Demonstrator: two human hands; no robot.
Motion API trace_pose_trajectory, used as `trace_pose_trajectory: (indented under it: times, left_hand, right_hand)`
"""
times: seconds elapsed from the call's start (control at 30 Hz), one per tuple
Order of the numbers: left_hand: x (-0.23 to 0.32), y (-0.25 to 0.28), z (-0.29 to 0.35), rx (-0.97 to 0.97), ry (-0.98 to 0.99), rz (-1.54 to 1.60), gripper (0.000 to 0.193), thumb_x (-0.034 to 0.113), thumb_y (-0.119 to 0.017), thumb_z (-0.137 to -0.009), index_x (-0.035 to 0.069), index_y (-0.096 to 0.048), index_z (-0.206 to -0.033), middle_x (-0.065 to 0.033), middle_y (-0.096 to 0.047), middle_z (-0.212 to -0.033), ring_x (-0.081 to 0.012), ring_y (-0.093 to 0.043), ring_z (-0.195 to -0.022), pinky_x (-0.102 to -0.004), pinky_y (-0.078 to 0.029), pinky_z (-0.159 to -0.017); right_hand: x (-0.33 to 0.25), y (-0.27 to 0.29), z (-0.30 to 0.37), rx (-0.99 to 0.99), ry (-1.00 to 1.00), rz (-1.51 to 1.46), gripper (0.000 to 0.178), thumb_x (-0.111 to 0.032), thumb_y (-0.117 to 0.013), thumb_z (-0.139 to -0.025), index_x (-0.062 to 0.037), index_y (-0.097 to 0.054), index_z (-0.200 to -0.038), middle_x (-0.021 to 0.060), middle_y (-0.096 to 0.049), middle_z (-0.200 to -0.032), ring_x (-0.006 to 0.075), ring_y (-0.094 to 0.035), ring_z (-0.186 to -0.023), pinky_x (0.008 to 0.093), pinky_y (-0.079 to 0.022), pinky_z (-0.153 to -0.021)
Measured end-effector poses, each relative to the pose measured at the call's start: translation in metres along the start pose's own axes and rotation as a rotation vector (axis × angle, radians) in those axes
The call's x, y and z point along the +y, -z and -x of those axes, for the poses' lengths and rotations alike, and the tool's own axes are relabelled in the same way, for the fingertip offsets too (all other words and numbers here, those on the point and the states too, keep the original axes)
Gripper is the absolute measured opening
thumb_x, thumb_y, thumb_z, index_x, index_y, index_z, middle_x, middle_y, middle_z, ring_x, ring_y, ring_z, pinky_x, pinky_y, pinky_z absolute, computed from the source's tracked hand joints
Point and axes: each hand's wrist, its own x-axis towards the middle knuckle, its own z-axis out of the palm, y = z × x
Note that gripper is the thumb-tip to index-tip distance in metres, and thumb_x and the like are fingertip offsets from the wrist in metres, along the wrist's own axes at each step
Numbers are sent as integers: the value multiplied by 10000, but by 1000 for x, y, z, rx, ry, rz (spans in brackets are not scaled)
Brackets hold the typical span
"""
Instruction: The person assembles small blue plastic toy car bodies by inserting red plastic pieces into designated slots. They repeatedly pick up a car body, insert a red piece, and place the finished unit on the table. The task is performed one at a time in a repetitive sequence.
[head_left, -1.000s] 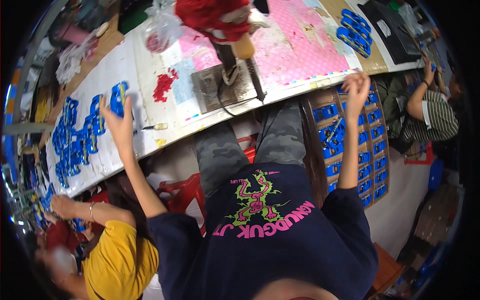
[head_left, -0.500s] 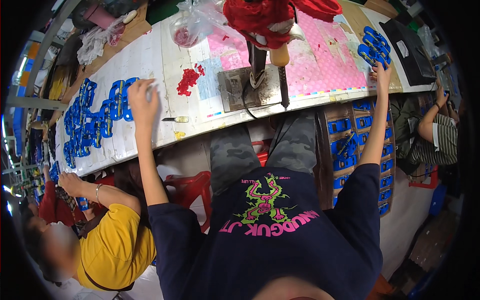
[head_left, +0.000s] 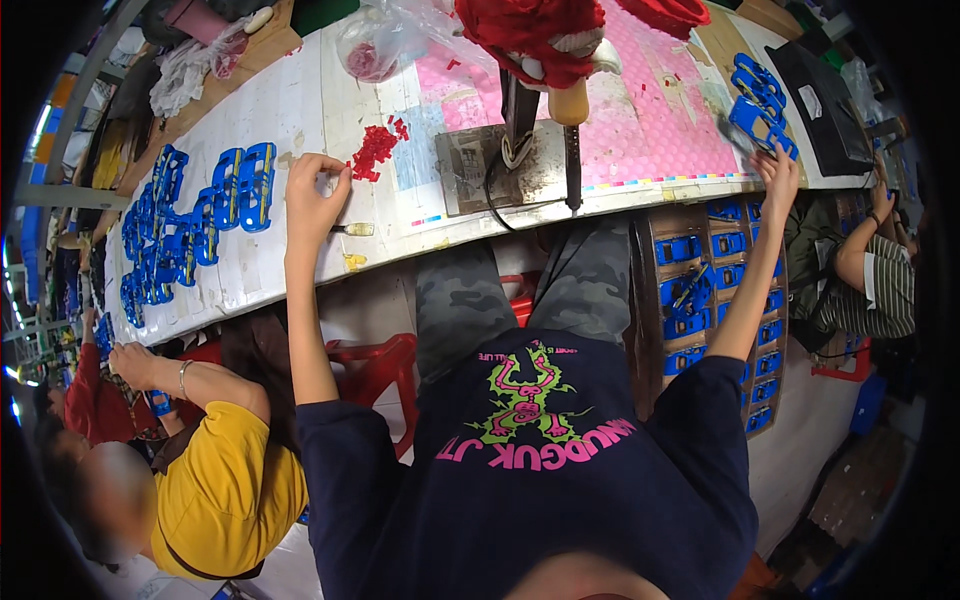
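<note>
My left hand [head_left: 318, 190] hovers over the white table beside a small heap of red pieces [head_left: 374, 150]. Thumb and forefinger curl together at the heap's edge; whatever is between the tips, if anything, is too small to make out. At the far right, my right hand [head_left: 777, 182] grips the near end of a blue plastic shell [head_left: 752, 120], shaped like a toy car body. The shell is tilted, next to a few similar blue shells [head_left: 760, 78]. Several more blue shells with yellow trim [head_left: 228, 190] stand in rows left of my left hand.
A tool with an orange handle and dark metal tip [head_left: 571, 110] hangs over a metal plate [head_left: 470, 178], wrapped in red cloth. A blade [head_left: 357, 229] lies near the table edge. Trays of blue shells [head_left: 680, 250] sit right of my legs. A co-worker in yellow [head_left: 230, 490] sits left.
My left hand has moved right, from the blue shells to the red heap, its fingers curling. My right hand now tilts a blue shell up beside the others.
</note>
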Motion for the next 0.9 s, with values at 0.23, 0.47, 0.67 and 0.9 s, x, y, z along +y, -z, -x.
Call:
trace_pose_trajectory:
  times: [0.23,0.47,0.67,0.9]
  left_hand:
    - [33,18,16,-75,272,836,96,-39,-548,-767,5,-464,-779,-71,-524,-801,-111,-507,-741,-225,-400,-689]
    - [131,35,36,-331,224,1094,172,-105,-511,-680,-11,-464,-816,-81,-530,-767,-122,-526,-722,-226,-412,-690]
    - [190,18,32,-635,3,1222,150,-106,-561,-601,-43,-580,-735,-111,-596,-744,-145,-578,-657,-230,-448,-623]
    - [221,2,36,-766,-52,1261,96,-10,-622,-597,15,-616,-689,-87,-570,-739,-161,-538,-691,-249,-410,-634]
  right_hand:
    - [-64,22,103,-306,-118,-821,482,-354,-499,-820,57,-389,-1045,207,-444,-1022,287,-500,-899,419,-393,-883]
    - [-94,19,192,-792,-311,-1098,612,-263,-731,-622,-37,-306,-999,196,-455,-821,254,-524,-511,271,-444,-388]
    - [-101,-26,254,-1191,-416,-988,872,-164,-828,-466,25,-268,-1108,197,-496,-961,259,-571,-839,274,-497,-654]
    - [-109,-41,263,-1377,-227,-682,909,-178,-792,-556,75,-203,-1200,175,-457,-1049,200,-494,-992,275,-398,-835]
